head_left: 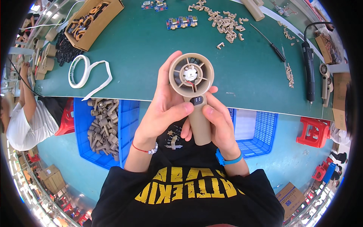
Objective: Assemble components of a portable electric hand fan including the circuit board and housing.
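Observation:
Both my hands hold a beige handheld fan [200,125] upright over the table's near edge. Its round head faces up at me, with a white hub and spokes inside the ring. A small dark display glows just below the head. My left hand [166,98] wraps the head's left side, its thumb pressed near the display. My right hand [221,121] grips the handle from the right, thumb on its edge.
On the green table [140,56] lie a tape roll [72,72], circuit boards [181,22], small beige parts [227,24], a screwdriver [278,52] and an electric screwdriver [309,72]. Blue crates [128,128] stand below, the left one full of beige parts. A co-worker [30,125] sits left.

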Demonstrator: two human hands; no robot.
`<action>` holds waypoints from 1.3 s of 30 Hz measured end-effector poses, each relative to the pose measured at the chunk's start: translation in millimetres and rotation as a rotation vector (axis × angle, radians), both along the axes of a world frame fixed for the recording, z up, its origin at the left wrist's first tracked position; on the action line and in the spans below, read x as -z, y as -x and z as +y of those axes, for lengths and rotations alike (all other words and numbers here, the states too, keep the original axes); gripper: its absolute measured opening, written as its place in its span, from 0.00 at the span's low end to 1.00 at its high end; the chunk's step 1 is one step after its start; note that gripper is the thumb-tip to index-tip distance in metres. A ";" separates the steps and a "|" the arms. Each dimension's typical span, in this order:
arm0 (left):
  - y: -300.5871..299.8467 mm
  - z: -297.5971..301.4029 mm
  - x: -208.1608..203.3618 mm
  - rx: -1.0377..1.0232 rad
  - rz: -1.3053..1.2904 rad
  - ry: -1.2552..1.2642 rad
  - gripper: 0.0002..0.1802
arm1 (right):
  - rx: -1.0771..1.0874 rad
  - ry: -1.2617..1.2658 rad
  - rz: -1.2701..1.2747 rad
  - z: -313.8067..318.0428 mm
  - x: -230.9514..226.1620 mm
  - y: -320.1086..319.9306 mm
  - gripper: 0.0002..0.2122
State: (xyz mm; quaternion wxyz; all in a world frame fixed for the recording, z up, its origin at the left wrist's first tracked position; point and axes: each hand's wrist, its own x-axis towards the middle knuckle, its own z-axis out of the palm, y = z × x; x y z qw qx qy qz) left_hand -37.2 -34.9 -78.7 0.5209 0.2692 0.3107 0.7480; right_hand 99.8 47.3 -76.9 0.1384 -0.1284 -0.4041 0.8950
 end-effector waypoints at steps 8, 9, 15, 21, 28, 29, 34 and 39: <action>-7.1 -4.9 -10.5 -0.053 -0.052 0.088 0.45 | -0.002 -0.007 -0.057 -3.3 -7.1 -4.7 0.20; -9.3 -5.5 -12.6 -0.082 -0.054 0.129 0.44 | 0.006 -0.004 -0.096 -4.1 -8.4 -7.1 0.19; -14.9 -2.0 -3.9 -0.219 -0.006 0.117 0.41 | 0.561 -1.059 -0.172 5.4 -34.2 -30.8 0.08; -24.0 6.5 -4.0 -0.353 0.268 0.116 0.37 | -0.082 -0.330 0.791 12.4 -93.8 -49.4 0.06; -20.6 -2.5 -6.5 -0.305 0.296 0.140 0.39 | 0.037 -0.290 0.667 -12.9 -96.2 -62.8 0.06; -21.0 -4.1 -5.7 -0.316 0.314 0.131 0.40 | 0.049 -0.288 0.647 -8.2 -97.9 -86.3 0.06; -19.3 -11.3 -5.0 -0.318 0.336 0.124 0.42 | 0.137 -0.308 0.525 -18.6 -106.6 -84.9 0.05; -23.9 -15.0 -2.1 -0.290 0.325 0.122 0.47 | 0.218 -0.328 0.411 -35.6 -108.2 -36.5 0.05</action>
